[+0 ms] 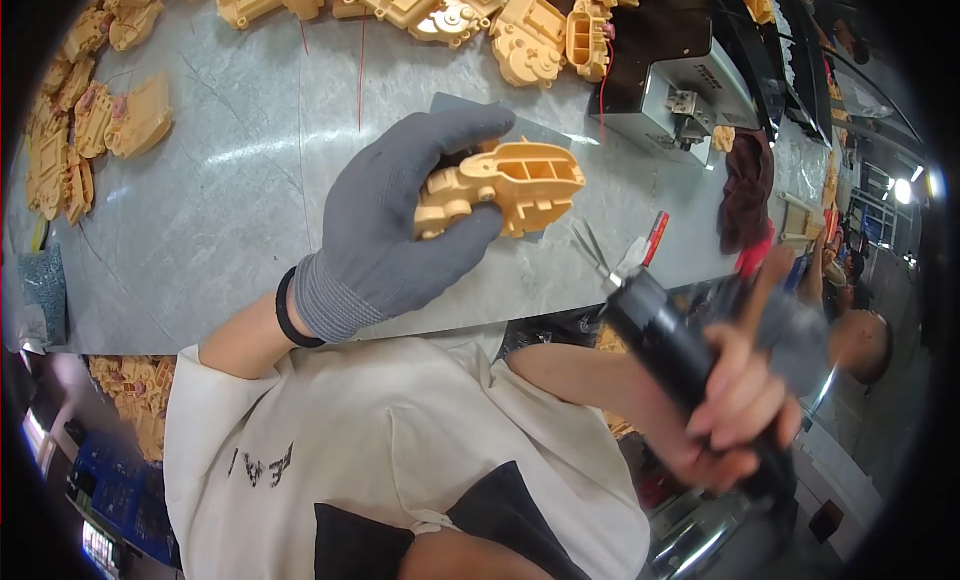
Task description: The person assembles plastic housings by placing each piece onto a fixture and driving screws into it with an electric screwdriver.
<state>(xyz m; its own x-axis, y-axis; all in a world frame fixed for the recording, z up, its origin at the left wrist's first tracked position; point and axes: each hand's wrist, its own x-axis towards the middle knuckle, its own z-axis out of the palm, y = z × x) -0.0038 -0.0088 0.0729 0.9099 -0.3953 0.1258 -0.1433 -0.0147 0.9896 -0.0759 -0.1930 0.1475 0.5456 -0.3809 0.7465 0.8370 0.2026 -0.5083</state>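
My left hand (400, 220), in a grey knit glove, grips a tan plastic housing with gear-like parts (510, 185), held a little above the grey worktable (230, 200). My right hand (735, 400), bare, is closed around a black powered screwdriver (665, 340); its tip area near a white and red piece (645, 250) points up toward the housing, a short gap away. The right hand is blurred.
Many more tan housings lie along the table's far edge (520, 30) and left side (90, 130). A metal and black machine (670, 80) stands at the back right beside a dark red cloth (745, 190). A bin of tan parts (135, 400) sits below the table at left.
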